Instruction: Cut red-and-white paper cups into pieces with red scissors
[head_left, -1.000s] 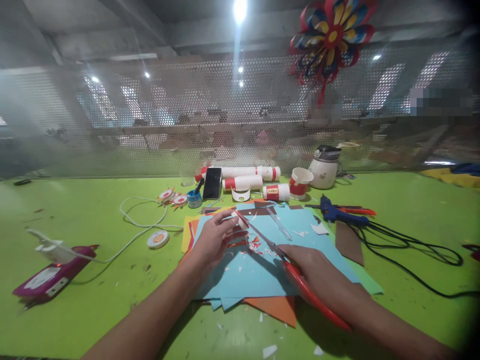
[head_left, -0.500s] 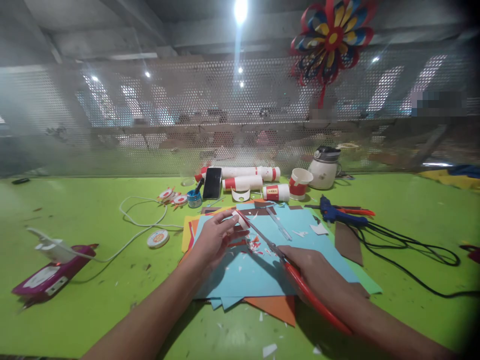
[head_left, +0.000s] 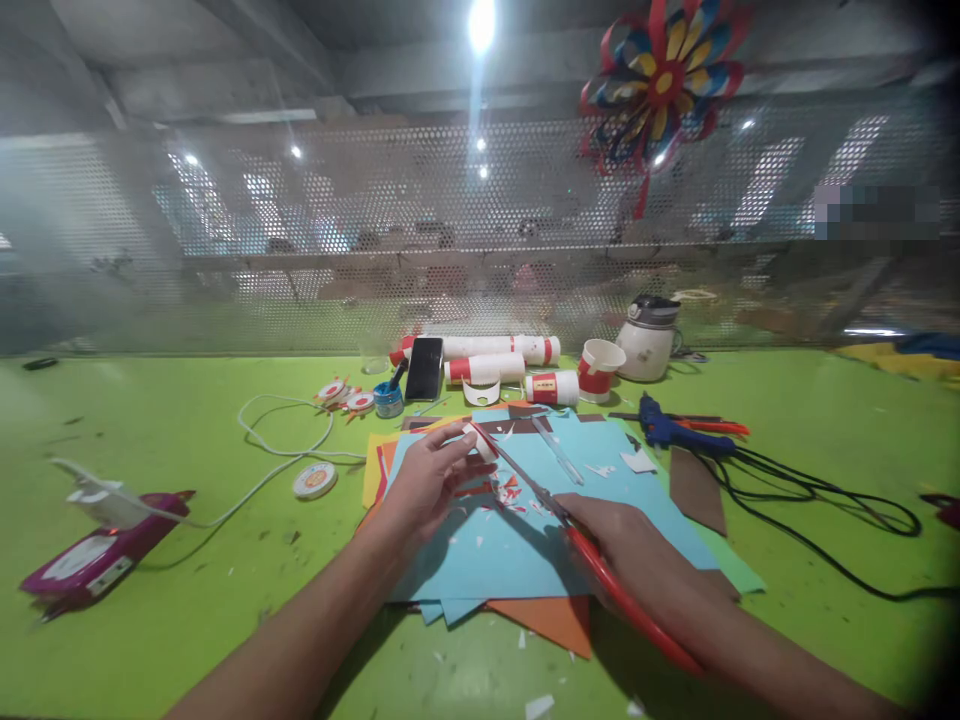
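Between its fingers and thumb, my left hand [head_left: 439, 470] holds a small white and red piece of paper cup [head_left: 484, 446]. My right hand [head_left: 615, 535] is wrapped round the red handles of a pair of scissors [head_left: 536, 488], whose blades point up and left to the piece. The blade tips are at the piece's edge; whether they cut into it I cannot make out. Below both hands lies a stack of coloured paper with a light blue sheet [head_left: 517, 565] on top. Red and white paper scraps [head_left: 510, 488] are scattered on that sheet.
Behind the paper are a phone [head_left: 425, 368], a blue paint jar [head_left: 388, 399], paper cups [head_left: 600, 368] and a kettle-like jug [head_left: 649, 340]. A blue glue gun [head_left: 675, 430] with a black cord lies right. A purple power strip [head_left: 105, 555] and white cable are left.
Both hands stay almost in place, with the piece and the scissors held as before. The view has shifted very slightly.
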